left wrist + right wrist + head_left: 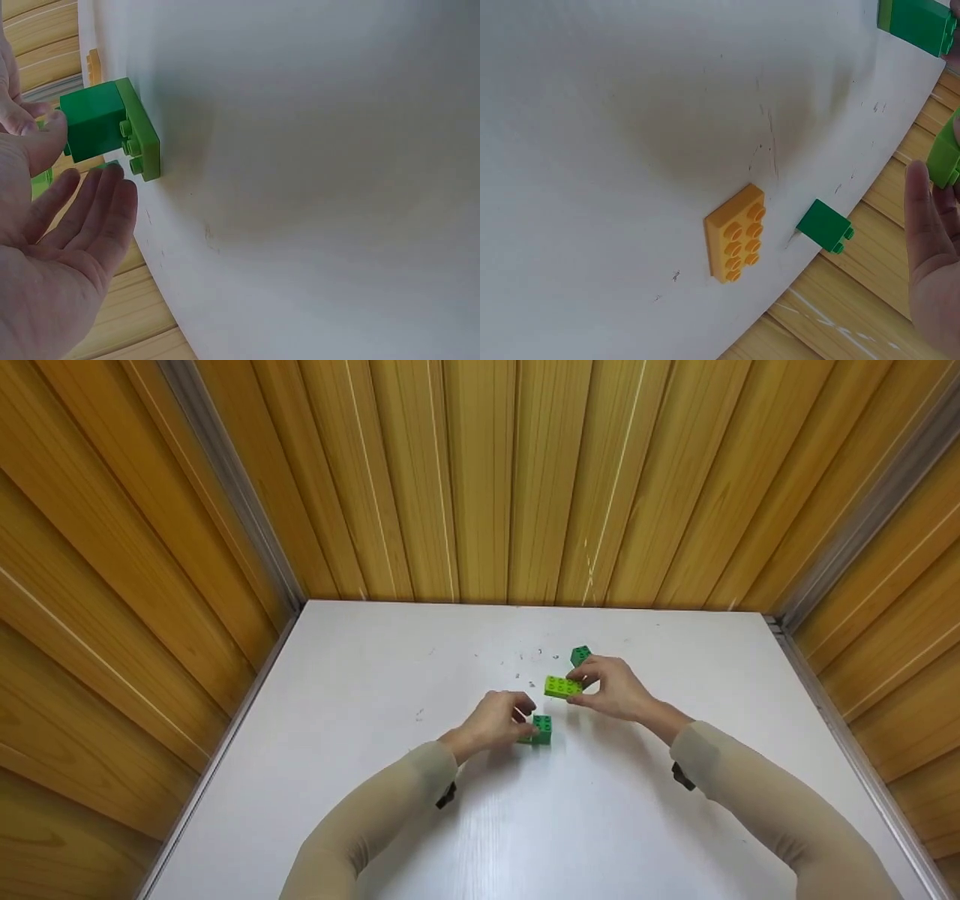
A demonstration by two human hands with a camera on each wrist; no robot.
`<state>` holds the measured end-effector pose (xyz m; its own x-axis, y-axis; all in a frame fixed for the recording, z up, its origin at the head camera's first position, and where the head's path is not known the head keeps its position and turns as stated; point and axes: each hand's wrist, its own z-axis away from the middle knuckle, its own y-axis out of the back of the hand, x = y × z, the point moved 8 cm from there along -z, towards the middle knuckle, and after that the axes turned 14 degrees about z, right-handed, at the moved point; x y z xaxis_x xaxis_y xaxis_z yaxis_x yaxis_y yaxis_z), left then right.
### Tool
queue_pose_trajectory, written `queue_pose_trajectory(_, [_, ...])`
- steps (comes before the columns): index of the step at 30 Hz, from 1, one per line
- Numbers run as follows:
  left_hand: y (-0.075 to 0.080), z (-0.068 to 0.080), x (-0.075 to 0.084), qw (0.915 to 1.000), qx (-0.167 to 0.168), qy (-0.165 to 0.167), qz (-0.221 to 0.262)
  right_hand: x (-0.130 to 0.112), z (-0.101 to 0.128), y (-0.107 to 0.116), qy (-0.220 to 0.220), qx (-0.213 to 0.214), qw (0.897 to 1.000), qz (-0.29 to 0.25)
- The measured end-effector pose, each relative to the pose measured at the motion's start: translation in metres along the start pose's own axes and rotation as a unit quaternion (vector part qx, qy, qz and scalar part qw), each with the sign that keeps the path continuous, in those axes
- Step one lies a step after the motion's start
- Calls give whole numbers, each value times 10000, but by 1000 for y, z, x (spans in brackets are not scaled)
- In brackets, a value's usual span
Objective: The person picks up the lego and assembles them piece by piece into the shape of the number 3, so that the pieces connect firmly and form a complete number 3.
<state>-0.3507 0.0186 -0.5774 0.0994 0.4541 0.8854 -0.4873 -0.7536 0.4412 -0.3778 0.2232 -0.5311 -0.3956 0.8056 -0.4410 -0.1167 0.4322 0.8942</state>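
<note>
My right hand [592, 691] pinches a lime green brick [562, 687] by its right end and holds it just above the white table [360, 712]. At the right edge of the right wrist view the same lime brick [946, 154] shows beside my fingers [930, 247]. My left hand [523, 721] holds the near end of a dark green brick [542, 725] that sits on a light green plate [142, 139]. In the left wrist view my thumb and forefinger touch that dark green brick [94, 121], while the other fingers [90, 217] lie straight below it.
A small dark green brick [580, 655] lies behind my right hand. The right wrist view shows it [825, 226] next to a flat orange plate [735, 232]. Yellow wooden walls [480, 472] close the table on three sides. Small dark scuffs mark the tabletop.
</note>
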Motion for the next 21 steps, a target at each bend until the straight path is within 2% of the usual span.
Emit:
queue_pose_trajectory(8, [8,3,6,9992,244,-314,39,-17,3,0,245,66,9997,-55])
queue_pose_trajectory(13, [13,4,9,9985,431,-332,55,-23,3,-7,276,47,9995,-163])
queue_pose_trajectory(21, [17,6,15,9958,579,-703,56,-32,1,-19,460,-23,9987,-219])
